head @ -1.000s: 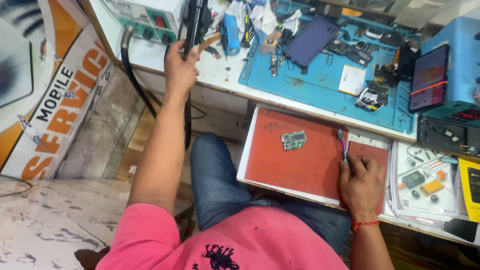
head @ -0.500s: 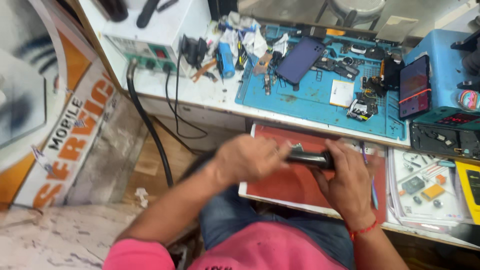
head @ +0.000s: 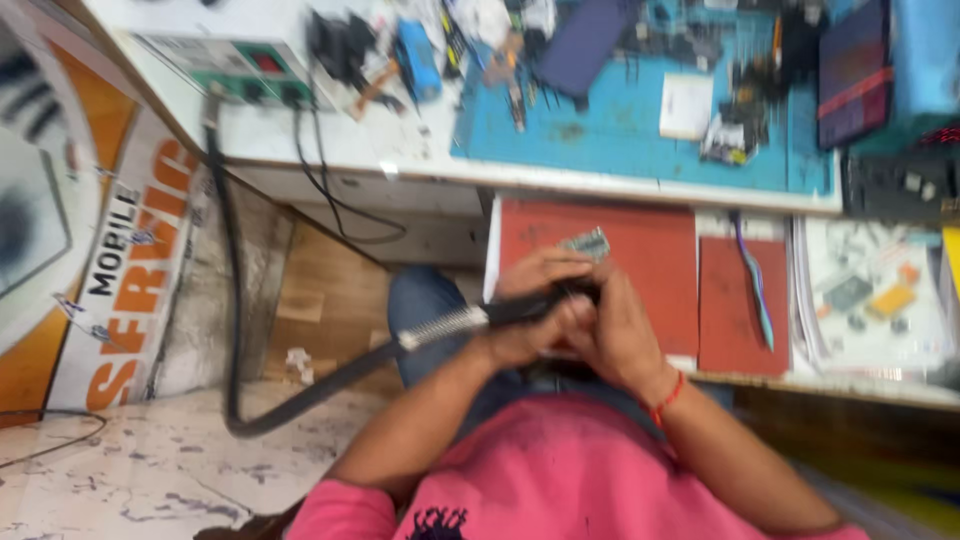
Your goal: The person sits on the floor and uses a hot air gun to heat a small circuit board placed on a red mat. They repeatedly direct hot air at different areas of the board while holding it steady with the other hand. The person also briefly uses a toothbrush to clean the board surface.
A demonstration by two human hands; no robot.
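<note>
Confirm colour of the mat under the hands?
Red mat, seen in the head view; both hands meet over it.

Both hands [head: 570, 320] now meet over the lap gripping the black hot-air handpiece [head: 500, 315], tweezers [head: 752, 280] left on the mat.

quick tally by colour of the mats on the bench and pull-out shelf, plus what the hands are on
Red mats: 2, a large one and a small one
Blue mat: 1
Black hot-air handpiece: 1, gripped by the left hand, with the right hand closed beside it
Total: 4
</note>
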